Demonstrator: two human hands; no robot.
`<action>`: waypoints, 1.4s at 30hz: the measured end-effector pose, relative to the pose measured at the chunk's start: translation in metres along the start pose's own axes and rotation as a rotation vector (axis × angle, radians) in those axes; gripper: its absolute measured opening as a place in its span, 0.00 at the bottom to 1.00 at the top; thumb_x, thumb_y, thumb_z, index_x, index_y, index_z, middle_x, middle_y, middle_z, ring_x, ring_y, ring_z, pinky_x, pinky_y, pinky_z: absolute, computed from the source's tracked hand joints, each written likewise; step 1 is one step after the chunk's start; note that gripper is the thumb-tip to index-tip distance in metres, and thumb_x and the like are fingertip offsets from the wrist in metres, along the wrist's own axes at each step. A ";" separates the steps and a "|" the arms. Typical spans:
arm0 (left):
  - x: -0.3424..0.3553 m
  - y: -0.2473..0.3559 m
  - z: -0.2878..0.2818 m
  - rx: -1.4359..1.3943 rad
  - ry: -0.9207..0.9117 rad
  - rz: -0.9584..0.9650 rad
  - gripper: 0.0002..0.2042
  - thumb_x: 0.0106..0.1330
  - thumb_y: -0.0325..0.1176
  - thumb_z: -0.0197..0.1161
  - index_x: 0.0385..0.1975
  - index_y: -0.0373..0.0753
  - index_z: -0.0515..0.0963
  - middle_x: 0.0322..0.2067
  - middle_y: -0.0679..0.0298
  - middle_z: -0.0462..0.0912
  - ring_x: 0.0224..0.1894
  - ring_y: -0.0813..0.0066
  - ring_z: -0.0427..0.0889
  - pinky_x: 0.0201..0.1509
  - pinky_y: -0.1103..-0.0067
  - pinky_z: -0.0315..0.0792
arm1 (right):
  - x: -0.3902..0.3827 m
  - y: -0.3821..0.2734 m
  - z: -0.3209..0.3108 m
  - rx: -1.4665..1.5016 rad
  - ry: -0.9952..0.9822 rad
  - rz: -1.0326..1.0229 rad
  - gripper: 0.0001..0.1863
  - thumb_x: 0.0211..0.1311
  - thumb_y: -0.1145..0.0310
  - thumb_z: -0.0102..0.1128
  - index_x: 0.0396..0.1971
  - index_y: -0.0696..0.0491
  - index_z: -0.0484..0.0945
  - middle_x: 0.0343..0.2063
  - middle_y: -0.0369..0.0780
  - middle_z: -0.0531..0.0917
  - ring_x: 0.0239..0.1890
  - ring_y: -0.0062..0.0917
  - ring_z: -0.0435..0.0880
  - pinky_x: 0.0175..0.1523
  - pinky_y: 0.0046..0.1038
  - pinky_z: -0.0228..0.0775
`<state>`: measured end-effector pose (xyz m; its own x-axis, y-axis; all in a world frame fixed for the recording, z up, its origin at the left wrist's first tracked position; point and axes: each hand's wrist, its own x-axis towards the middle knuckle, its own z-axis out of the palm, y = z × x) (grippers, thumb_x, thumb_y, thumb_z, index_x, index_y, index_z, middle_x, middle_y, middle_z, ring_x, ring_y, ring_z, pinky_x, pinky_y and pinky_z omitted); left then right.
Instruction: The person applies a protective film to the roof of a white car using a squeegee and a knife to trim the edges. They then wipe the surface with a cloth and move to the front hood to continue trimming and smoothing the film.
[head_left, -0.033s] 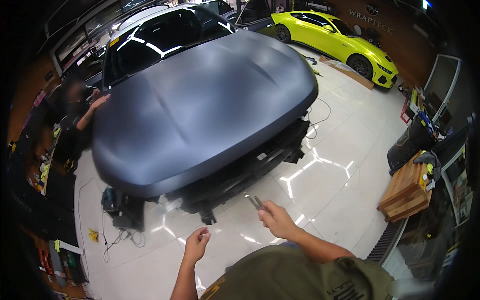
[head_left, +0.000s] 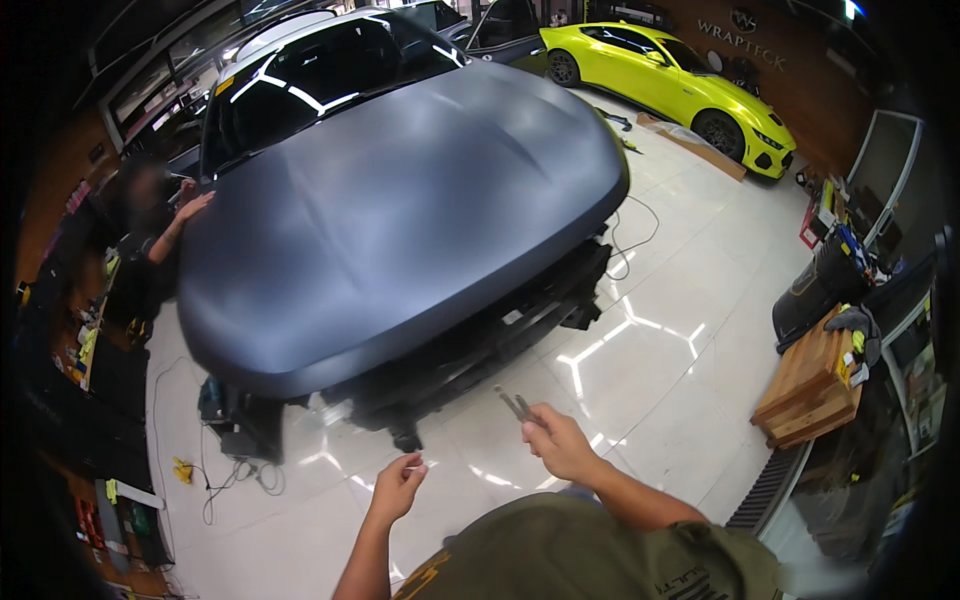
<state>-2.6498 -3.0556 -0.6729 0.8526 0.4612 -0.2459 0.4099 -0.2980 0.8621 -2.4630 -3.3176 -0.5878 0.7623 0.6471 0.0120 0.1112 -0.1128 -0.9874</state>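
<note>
In my right hand (head_left: pixel 562 445) is a slim grey metal tool (head_left: pixel 513 402) with two narrow prongs. Its tips point away from me toward the car's front end; its exact kind cannot be made out. My left hand (head_left: pixel 398 487) is raised at the lower middle, its thumb and fingers pinched together; what they hold, if anything, is too small to name. Beyond both hands lies the matte blue-grey hood (head_left: pixel 400 220) of a car. Beneath its front edge the dark inner structure (head_left: pixel 470 365) shows bare, with no bumper over it. Neither hand touches the car.
A co-worker's hand (head_left: pixel 196 205) rests by the hood's left edge. Cables (head_left: pixel 240 480) and a dark boxy thing (head_left: pixel 248 425) lie on the tiled floor (head_left: pixel 690 260). A wooden box (head_left: pixel 808 385) stands right. A yellow-green car (head_left: pixel 660 80) is parked behind, cardboard (head_left: pixel 700 150) alongside.
The hood and the floor have shifted slightly left in the view. Both my hands keep nearly the same pose, and the tool stays in my right hand.
</note>
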 end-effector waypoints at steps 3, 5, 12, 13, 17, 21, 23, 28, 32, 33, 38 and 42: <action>0.050 0.059 0.102 0.135 -0.235 0.089 0.20 0.68 0.38 0.61 0.54 0.32 0.75 0.45 0.55 0.83 0.41 0.70 0.82 0.49 0.76 0.75 | -0.017 0.043 -0.108 0.014 0.204 0.060 0.09 0.69 0.69 0.50 0.42 0.58 0.72 0.23 0.36 0.77 0.22 0.18 0.75 0.29 0.25 0.70; 0.087 0.102 0.168 0.183 -0.380 0.213 0.21 0.68 0.40 0.61 0.55 0.33 0.75 0.46 0.53 0.82 0.42 0.67 0.83 0.49 0.74 0.75 | -0.028 0.069 -0.190 0.111 0.353 0.112 0.09 0.69 0.70 0.50 0.43 0.58 0.72 0.24 0.35 0.77 0.22 0.15 0.73 0.28 0.22 0.68; 0.202 0.304 0.255 0.334 -0.696 0.378 0.22 0.69 0.44 0.60 0.56 0.35 0.74 0.49 0.53 0.80 0.49 0.63 0.81 0.53 0.72 0.74 | -0.027 0.082 -0.394 0.208 0.642 0.092 0.06 0.70 0.70 0.49 0.41 0.57 0.71 0.25 0.35 0.75 0.22 0.15 0.71 0.26 0.18 0.66; 0.225 0.332 0.255 0.374 -0.689 0.358 0.22 0.69 0.44 0.60 0.56 0.35 0.74 0.49 0.53 0.80 0.50 0.64 0.80 0.53 0.72 0.74 | -0.019 0.086 -0.412 0.213 0.676 0.109 0.06 0.71 0.69 0.49 0.39 0.57 0.70 0.25 0.35 0.75 0.21 0.15 0.71 0.25 0.18 0.66; 0.322 0.448 0.266 0.263 -0.565 0.383 0.18 0.69 0.39 0.60 0.55 0.36 0.76 0.48 0.58 0.81 0.50 0.69 0.79 0.56 0.73 0.72 | 0.031 0.106 -0.475 0.230 0.756 0.108 0.06 0.70 0.70 0.48 0.38 0.57 0.71 0.24 0.35 0.76 0.20 0.15 0.71 0.25 0.18 0.65; 0.449 0.530 0.282 0.131 -0.425 0.374 0.22 0.69 0.40 0.61 0.58 0.33 0.72 0.50 0.58 0.80 0.50 0.73 0.78 0.59 0.74 0.71 | 0.103 0.145 -0.550 0.040 0.660 0.157 0.07 0.69 0.70 0.48 0.37 0.59 0.72 0.23 0.36 0.77 0.20 0.15 0.73 0.26 0.19 0.66; 0.513 0.561 0.292 0.128 -0.364 0.362 0.23 0.69 0.40 0.61 0.58 0.31 0.72 0.50 0.56 0.80 0.49 0.73 0.78 0.59 0.74 0.71 | 0.140 0.159 -0.595 -0.018 0.657 0.206 0.07 0.69 0.70 0.48 0.37 0.59 0.72 0.22 0.36 0.77 0.20 0.15 0.72 0.26 0.19 0.66; 0.654 0.627 0.349 0.103 -0.342 0.269 0.23 0.69 0.40 0.61 0.58 0.31 0.72 0.50 0.57 0.80 0.49 0.74 0.78 0.59 0.75 0.71 | 0.243 0.162 -0.726 -0.101 0.776 0.169 0.05 0.71 0.70 0.49 0.39 0.55 0.71 0.24 0.34 0.74 0.21 0.13 0.70 0.25 0.17 0.64; 0.750 0.669 0.398 0.155 -0.352 0.412 0.23 0.69 0.40 0.59 0.57 0.30 0.73 0.46 0.53 0.82 0.50 0.67 0.79 0.56 0.74 0.71 | 0.322 0.194 -0.832 -0.061 0.918 0.114 0.04 0.72 0.70 0.47 0.37 0.54 0.69 0.23 0.33 0.71 0.21 0.13 0.68 0.24 0.16 0.63; 0.772 0.678 0.407 0.173 -0.332 0.409 0.23 0.69 0.40 0.59 0.57 0.30 0.72 0.47 0.53 0.82 0.50 0.67 0.79 0.56 0.74 0.71 | 0.343 0.205 -0.851 -0.047 0.909 0.130 0.04 0.72 0.70 0.47 0.38 0.54 0.69 0.23 0.33 0.71 0.21 0.13 0.68 0.25 0.16 0.63; 0.870 0.704 0.441 0.194 -0.173 0.310 0.22 0.70 0.40 0.59 0.57 0.31 0.73 0.48 0.52 0.82 0.50 0.67 0.79 0.56 0.74 0.71 | 0.470 0.258 -0.962 -0.024 0.721 0.155 0.05 0.71 0.72 0.45 0.39 0.56 0.69 0.24 0.33 0.71 0.21 0.13 0.68 0.26 0.16 0.64; 0.931 0.718 0.445 0.191 -0.012 0.208 0.22 0.69 0.39 0.59 0.56 0.30 0.74 0.48 0.53 0.81 0.50 0.68 0.79 0.56 0.74 0.71 | 0.611 0.265 -1.046 -0.050 0.567 0.123 0.05 0.71 0.71 0.45 0.38 0.57 0.69 0.23 0.34 0.71 0.21 0.13 0.69 0.26 0.17 0.63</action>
<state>-1.4176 -3.2127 -0.4798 0.9282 0.3637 -0.0784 0.2780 -0.5380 0.7957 -1.3008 -3.7411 -0.6767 0.9923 0.1239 -0.0065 0.0194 -0.2060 -0.9784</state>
